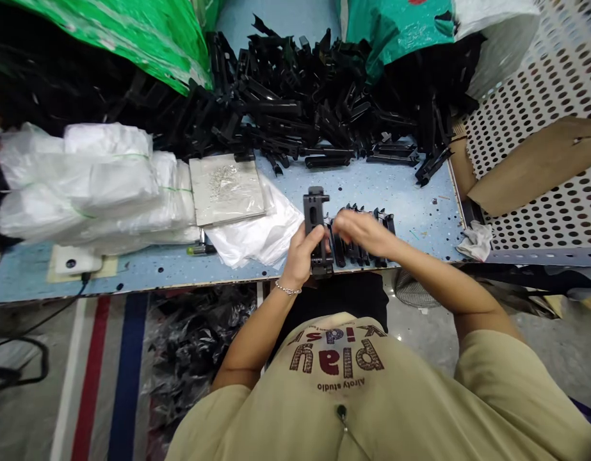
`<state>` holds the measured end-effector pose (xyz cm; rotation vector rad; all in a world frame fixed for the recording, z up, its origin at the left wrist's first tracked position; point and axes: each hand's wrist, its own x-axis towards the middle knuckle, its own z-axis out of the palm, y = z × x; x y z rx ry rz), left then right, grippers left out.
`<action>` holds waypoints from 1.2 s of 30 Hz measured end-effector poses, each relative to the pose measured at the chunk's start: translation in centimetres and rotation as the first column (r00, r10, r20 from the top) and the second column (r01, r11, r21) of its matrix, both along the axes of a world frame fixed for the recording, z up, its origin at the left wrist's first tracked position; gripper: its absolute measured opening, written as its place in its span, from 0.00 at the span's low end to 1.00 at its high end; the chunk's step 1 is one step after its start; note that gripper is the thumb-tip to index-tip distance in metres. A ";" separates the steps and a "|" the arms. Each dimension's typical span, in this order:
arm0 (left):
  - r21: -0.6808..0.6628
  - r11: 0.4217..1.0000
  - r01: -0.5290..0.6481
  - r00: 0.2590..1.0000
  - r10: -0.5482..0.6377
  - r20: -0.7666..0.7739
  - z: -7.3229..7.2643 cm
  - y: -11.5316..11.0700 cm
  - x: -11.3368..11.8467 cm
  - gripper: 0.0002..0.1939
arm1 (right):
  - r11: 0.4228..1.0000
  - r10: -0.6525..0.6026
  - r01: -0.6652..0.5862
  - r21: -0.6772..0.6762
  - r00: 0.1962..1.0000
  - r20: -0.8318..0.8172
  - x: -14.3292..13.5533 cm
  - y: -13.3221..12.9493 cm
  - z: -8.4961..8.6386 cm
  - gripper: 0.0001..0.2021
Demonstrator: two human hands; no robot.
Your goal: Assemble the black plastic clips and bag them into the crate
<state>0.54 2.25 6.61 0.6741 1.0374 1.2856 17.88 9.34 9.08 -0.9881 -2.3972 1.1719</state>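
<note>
A long black plastic part (315,211) with slots stands on end near the table's front edge, and my left hand (302,253) is closed round its lower half. Just to its right is my right hand (362,232), over a row of similar black parts (384,224) laid side by side. Its fingers are bent and slightly smeared by motion, so whether they grip anything cannot be made out. My right hand partly covers the row.
A large heap of black plastic parts (295,109) fills the back of the table (410,198). Bundled clear bags (84,186) lie at left, beside a flat packet with tiny pieces (228,189). Brown cardboard (535,166) leans against a perforated panel (564,77) at right.
</note>
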 end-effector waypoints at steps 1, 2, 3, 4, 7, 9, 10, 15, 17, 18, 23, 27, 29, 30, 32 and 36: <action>-0.001 1.000 -0.029 1.000 0.029 0.007 -0.2 -0.1 -0.2 0.22 | 0.998 0.059 -0.060 0.025 0.998 0.020 -0.3 -1.2 -0.4 0.29; -0.004 0.999 -0.039 0.999 0.039 0.018 -0.3 -0.2 -0.4 0.22 | 0.990 0.108 -0.111 0.087 0.993 0.039 -0.6 -2.4 -0.9 0.29; -0.006 0.999 -0.040 0.999 0.040 0.027 -0.3 -0.3 -0.5 0.22 | 0.977 0.138 -0.145 0.157 0.989 0.053 -0.9 -3.5 -1.4 0.29; -0.008 0.999 -0.037 0.999 0.038 0.033 -0.4 -0.6 -0.6 0.22 | 0.965 0.143 -0.152 0.213 0.988 0.056 -1.2 -4.6 -1.8 0.29; -0.012 0.998 -0.060 0.998 0.060 0.019 -1.2 -1.5 -0.9 0.22 | 0.982 0.084 -0.094 0.164 0.994 0.069 -1.9 -6.8 -2.8 0.26; -0.034 0.997 -0.073 0.997 0.072 -0.028 -2.1 -2.3 -1.7 0.23 | 0.995 0.085 -0.091 0.046 0.990 0.112 -2.2 -7.2 -3.1 0.24; -0.067 0.997 -0.034 0.998 0.031 -0.052 -2.7 -2.7 -2.4 0.23 | 0.995 0.092 -0.097 0.035 0.987 0.130 -2.2 -7.2 -3.0 0.22; -0.277 0.638 0.718 0.693 -0.693 0.198 -4.5 -3.9 -6.8 0.32 | 0.897 0.222 -0.254 0.362 0.967 0.128 -1.6 -6.2 -2.4 0.24; -0.260 0.442 0.859 0.508 -0.802 0.314 -4.6 -4.2 -8.1 0.37 | 0.861 0.330 -0.366 0.354 0.930 0.158 -1.3 -6.1 -2.6 0.26; -0.268 0.438 0.858 0.507 -0.807 0.304 -4.6 -4.4 -8.6 0.39 | 0.865 0.353 -0.392 0.314 0.919 0.175 -1.1 -6.1 -2.8 0.25; -0.130 0.982 0.135 0.809 -0.185 -0.558 -5.2 -4.0 -11.9 0.26 | 0.991 0.099 -0.091 -0.096 0.991 0.086 -0.5 -7.1 -3.9 0.25; 0.270 0.963 0.013 0.282 0.256 -0.925 -7.5 -2.4 -14.7 0.21 | 0.772 -0.304 0.117 -0.625 0.931 -0.201 -1.3 -8.5 -4.3 0.24; 0.257 0.959 0.122 0.151 0.238 -0.959 -8.7 -1.7 -15.4 0.19 | 0.617 -0.469 0.102 -0.780 0.844 -0.261 -2.0 -9.2 -4.4 0.25; 0.237 0.959 0.154 0.119 0.220 -0.968 -9.2 -1.4 -15.6 0.15 | 0.561 -0.532 0.096 -0.822 0.802 -0.270 -2.3 -9.5 -4.5 0.25; 0.197 0.964 0.179 0.100 0.181 -0.978 -9.5 -1.0 -15.9 0.07 | 0.495 -0.614 0.092 -0.864 0.741 -0.273 -2.7 -9.9 -4.6 0.25; 0.127 0.971 0.201 0.211 0.083 -0.974 -8.1 0.3 -17.2 0.14 | 0.439 -0.662 0.071 -0.895 0.699 -0.269 -3.1 -10.2 -5.2 0.24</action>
